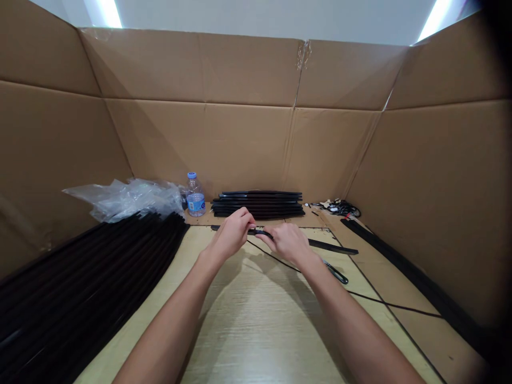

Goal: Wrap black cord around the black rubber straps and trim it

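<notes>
The left hand point(231, 233) and right hand point(287, 242) pinch a black plastic strip point(332, 244) narrowly at mid-length, over the table point(260, 336). It looks light and stiff, perhaps slippery. A thin black cord point(384, 301) trails right, near green-handled snips point(338, 274) — open board lies nearer the body.

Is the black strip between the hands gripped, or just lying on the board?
Gripped: the left hand and right hand hold the long flat black strip mid-length, its ends reaching out past both.
</notes>
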Demonstrator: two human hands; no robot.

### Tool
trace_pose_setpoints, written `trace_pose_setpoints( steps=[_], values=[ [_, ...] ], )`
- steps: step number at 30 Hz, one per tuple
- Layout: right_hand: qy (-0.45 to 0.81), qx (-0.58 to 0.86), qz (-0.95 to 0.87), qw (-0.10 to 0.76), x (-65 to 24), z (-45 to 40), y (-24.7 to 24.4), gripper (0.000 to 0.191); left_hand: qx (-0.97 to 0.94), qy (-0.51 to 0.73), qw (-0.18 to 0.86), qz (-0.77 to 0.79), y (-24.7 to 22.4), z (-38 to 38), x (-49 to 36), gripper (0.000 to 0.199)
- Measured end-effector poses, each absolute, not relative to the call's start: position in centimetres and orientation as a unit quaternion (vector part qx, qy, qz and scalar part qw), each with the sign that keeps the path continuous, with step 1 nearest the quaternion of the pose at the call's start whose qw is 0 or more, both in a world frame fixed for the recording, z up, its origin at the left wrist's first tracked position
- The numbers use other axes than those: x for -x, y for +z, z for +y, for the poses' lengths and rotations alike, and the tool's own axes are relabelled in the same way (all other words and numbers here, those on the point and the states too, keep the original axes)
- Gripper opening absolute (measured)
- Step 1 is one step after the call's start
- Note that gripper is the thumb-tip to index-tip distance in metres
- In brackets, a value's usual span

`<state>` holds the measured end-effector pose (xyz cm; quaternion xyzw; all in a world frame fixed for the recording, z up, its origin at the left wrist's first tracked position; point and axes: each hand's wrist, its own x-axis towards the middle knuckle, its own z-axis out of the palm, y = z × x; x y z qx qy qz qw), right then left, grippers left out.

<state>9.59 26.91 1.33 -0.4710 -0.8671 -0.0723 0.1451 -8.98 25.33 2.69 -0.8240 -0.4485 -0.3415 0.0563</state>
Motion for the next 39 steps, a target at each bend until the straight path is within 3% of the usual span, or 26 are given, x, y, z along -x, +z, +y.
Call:
trace_pose_setpoints(
  steps=[16,24,34,39],
  values=[
    [-0.111,0.424,-0.884,0.166,-9.4,27.4,-0.1,0.051,0.738,-0.394,-0.018,-0.547,3.7,25.3,8.8,0.009],
    [-0.095,0.399,-0.875,0.257,-10.9,27.7,1.7,0.044,0.735,-0.416,-0.088,-0.529,6.2,24.3,11.1,0.005],
    [-0.145,0.349,-0.865,0.330,-15.0,26.5,6.0,0.034,0.724,-0.486,0.046,-0.487,8.8,22.1,10.7,0.007],
    [-0.147,0.322,-0.870,0.344,-15.4,26.3,6.5,0.029,0.694,-0.533,-0.052,-0.481,9.1,21.8,11.4,0.015]
  ],
)
